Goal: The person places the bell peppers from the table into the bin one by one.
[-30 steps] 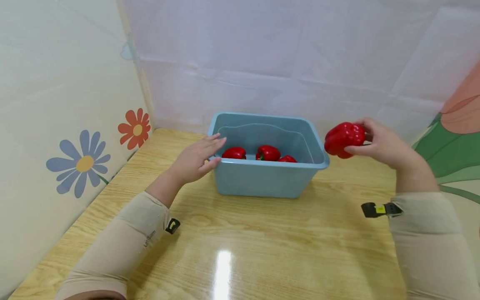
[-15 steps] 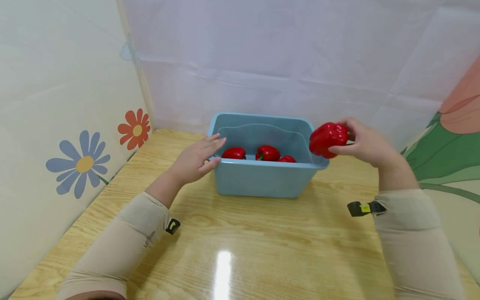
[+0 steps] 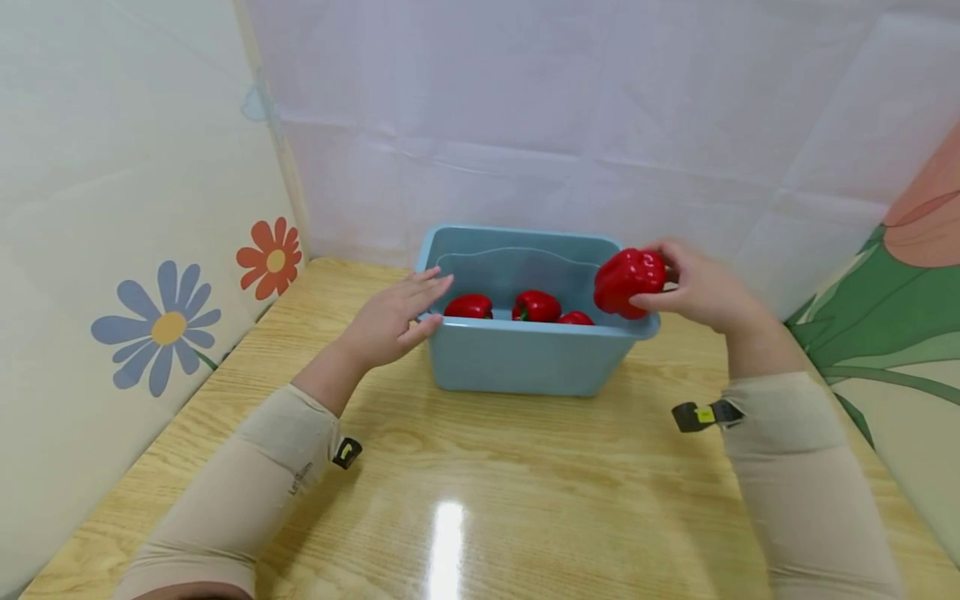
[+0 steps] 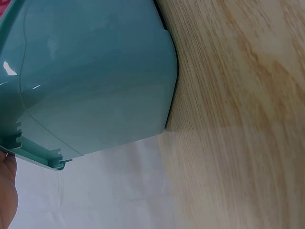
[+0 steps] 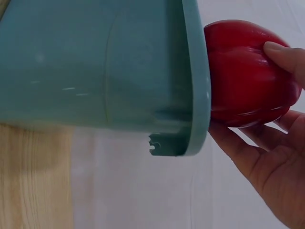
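Observation:
My right hand (image 3: 697, 287) grips a glossy red bell pepper (image 3: 628, 283) over the right end of a blue plastic bin (image 3: 525, 358). In the right wrist view the bell pepper (image 5: 248, 71) shows just past the bin's rim (image 5: 200, 86), with the thumb on one side and fingers on the other. My left hand (image 3: 390, 321) rests on the bin's left rim, its fingers straight and spread. Inside the bin lie three more red bell peppers: one at the left (image 3: 468, 307), one in the middle (image 3: 536, 307) and one partly hidden behind the front wall (image 3: 576, 318).
The bin stands on a wooden table (image 3: 525, 483) near a pale backdrop (image 3: 487, 125). Walls with printed flowers (image 3: 169, 328) and leaves (image 3: 885, 342) flank the table. Sleeves with black straps cover both forearms.
My right hand has carried the bell pepper leftward, from beside the bin to over its right end. The left hand and the bin have stayed put.

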The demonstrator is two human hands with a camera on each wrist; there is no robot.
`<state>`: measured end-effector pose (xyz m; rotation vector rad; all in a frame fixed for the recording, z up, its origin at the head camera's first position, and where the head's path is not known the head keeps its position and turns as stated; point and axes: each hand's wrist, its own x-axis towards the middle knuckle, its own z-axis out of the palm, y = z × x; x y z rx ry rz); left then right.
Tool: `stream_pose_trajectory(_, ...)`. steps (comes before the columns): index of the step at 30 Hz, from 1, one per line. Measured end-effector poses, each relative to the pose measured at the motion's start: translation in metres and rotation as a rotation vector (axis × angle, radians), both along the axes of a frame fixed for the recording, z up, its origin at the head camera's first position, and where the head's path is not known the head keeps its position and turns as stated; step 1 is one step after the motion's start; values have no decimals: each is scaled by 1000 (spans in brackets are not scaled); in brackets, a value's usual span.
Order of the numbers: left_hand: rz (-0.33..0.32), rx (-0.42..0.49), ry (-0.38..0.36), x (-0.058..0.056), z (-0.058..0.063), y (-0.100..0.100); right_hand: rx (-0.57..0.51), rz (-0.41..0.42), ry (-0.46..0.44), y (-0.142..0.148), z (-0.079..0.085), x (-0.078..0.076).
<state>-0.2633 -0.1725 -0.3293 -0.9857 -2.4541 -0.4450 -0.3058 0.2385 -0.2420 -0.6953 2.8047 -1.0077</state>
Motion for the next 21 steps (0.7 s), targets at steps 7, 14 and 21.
stream_pose_trajectory(7, -7, 4, 11, -1, -1, 0, -10, 3, -18, -9, -6, -3)
stream_pose_trajectory(14, -11, 6, 8, -1, 0, 0, -64, 35, -76, -10, -9, -4)
stream_pose_trajectory(21, -18, 18, 4, 0, 0, 0, -62, 44, -77, -7, -12, -4)
